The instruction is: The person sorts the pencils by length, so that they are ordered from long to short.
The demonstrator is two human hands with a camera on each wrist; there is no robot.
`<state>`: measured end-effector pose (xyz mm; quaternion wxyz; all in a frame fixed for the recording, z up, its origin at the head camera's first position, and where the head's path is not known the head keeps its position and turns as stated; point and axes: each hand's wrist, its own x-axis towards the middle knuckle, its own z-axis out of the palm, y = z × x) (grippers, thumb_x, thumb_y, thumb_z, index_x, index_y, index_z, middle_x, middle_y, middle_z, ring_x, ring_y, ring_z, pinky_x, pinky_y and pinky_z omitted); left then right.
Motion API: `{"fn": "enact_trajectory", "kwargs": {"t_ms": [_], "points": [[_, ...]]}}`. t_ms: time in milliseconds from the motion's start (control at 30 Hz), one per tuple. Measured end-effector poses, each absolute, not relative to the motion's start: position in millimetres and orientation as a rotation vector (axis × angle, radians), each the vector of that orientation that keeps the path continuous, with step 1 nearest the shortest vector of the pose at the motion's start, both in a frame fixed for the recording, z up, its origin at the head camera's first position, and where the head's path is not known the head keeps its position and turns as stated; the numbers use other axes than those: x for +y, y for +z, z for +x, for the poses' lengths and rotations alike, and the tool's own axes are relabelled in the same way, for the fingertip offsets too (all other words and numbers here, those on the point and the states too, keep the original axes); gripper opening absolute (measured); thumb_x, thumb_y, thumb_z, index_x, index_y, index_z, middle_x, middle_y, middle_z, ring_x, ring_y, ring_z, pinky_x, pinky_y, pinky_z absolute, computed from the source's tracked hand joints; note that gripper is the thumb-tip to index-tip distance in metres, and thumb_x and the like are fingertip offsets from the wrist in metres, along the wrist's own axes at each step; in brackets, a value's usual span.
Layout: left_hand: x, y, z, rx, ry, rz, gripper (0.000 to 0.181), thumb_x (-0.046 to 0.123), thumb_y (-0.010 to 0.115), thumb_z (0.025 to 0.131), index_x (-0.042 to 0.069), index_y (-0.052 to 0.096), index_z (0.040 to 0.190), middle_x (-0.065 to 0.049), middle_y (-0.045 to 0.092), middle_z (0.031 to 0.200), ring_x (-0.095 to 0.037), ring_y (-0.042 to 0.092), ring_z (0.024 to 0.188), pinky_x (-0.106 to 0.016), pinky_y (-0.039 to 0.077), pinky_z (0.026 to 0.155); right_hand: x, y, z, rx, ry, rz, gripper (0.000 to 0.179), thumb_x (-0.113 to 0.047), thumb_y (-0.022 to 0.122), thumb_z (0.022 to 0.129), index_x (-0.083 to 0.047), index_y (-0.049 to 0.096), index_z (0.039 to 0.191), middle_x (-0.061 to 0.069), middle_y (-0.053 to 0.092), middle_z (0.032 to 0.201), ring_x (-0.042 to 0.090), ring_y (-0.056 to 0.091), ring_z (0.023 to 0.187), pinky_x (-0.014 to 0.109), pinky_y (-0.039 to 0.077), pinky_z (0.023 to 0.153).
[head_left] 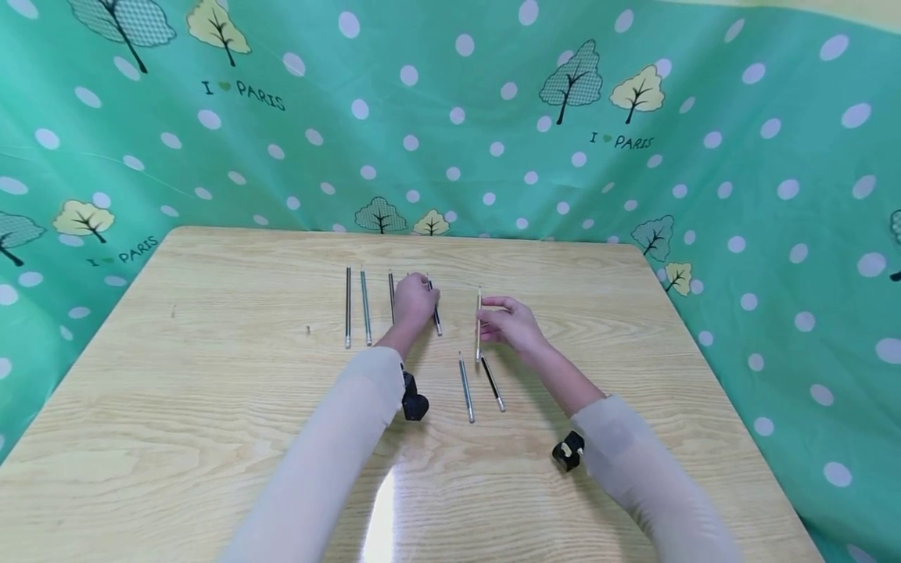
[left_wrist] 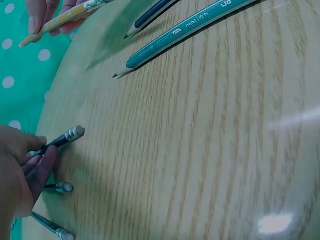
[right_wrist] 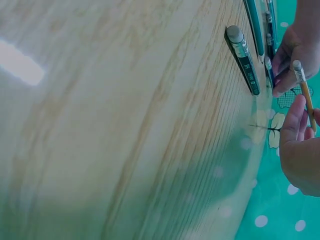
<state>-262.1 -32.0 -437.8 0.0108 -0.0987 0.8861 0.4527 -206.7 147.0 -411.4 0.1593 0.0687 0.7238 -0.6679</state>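
Observation:
My left hand (head_left: pixel 415 301) pinches a dark pencil (head_left: pixel 436 317) at the right end of a row of pencils; its eraser end (left_wrist: pixel 75 132) shows in the left wrist view. To the right, my right hand (head_left: pixel 512 324) holds a yellow pencil (head_left: pixel 479 324) between thumb and fingers, tip pointing away and eraser end toward me. Close below that eraser end lie a teal pencil (head_left: pixel 466 387) and a black pencil (head_left: pixel 493 383), side by side. The row left of my left hand has a black pencil (head_left: pixel 348 309), a teal pencil (head_left: pixel 365 309) and a dark pencil (head_left: pixel 392 297); the hand partly hides another.
The pencils lie on a light wooden table (head_left: pixel 211 391). Behind it and along its right side hangs a green cloth (head_left: pixel 493 188) with white dots and trees. A tiny dark bit (head_left: pixel 307 329) lies left of the row. Each wrist carries a black camera (head_left: pixel 414 403).

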Motion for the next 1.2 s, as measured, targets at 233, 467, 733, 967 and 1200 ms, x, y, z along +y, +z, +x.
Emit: {"fn": "enact_trajectory", "kwargs": {"t_ms": [233, 467, 733, 967, 1200], "points": [[-32, -436, -262, 2.781, 1.333, -0.283, 0.035, 0.008, 0.057, 0.088, -0.001, 0.056, 0.122, -0.018, 0.059, 0.125, -0.028, 0.061, 0.105, -0.033, 0.056, 0.085, 145, -412, -211, 2.049, -1.931, 0.215, 0.040, -0.010, 0.060, 0.090, -0.003, 0.049, 0.128, 0.002, 0.063, 0.081, 0.011, 0.062, 0.065, 0.025, 0.059, 0.071], [-37, -433, -259, 2.787, 1.300, -0.270, 0.033, 0.008, 0.058, 0.086, -0.001, 0.058, 0.118, -0.017, 0.061, 0.121, -0.027, 0.062, 0.100, -0.033, 0.057, 0.081, 142, -415, -217, 2.036, -1.929, 0.236, 0.040, -0.010, 0.060, 0.090, -0.003, 0.050, 0.127, 0.002, 0.063, 0.081, 0.010, 0.062, 0.064, 0.025, 0.059, 0.071], [-40, -427, -255, 2.758, 1.355, -0.228, 0.030, 0.013, 0.062, 0.087, 0.000, 0.060, 0.114, -0.015, 0.062, 0.115, -0.024, 0.061, 0.094, -0.031, 0.056, 0.077, 137, -418, -229, 2.065, -1.918, 0.296, 0.038, -0.011, 0.061, 0.090, -0.005, 0.052, 0.127, 0.004, 0.062, 0.085, 0.010, 0.061, 0.064, 0.025, 0.059, 0.071], [-47, -420, -249, 2.662, 1.481, -0.227, 0.033, 0.018, 0.064, 0.087, 0.003, 0.059, 0.116, -0.011, 0.065, 0.102, -0.018, 0.063, 0.074, -0.025, 0.054, 0.059, 130, -423, -247, 2.081, -1.900, 0.349, 0.036, -0.013, 0.061, 0.090, -0.008, 0.055, 0.125, 0.007, 0.062, 0.092, 0.011, 0.061, 0.067, 0.022, 0.058, 0.068], [-54, -413, -239, 2.541, 1.625, -0.162, 0.036, 0.020, 0.066, 0.086, 0.004, 0.057, 0.117, -0.010, 0.062, 0.098, -0.026, 0.065, 0.076, -0.033, 0.060, 0.065, 121, -424, -262, 2.116, -1.865, 0.354, 0.034, -0.012, 0.063, 0.089, -0.008, 0.057, 0.122, 0.005, 0.062, 0.088, 0.010, 0.061, 0.066, 0.023, 0.058, 0.067]]}}
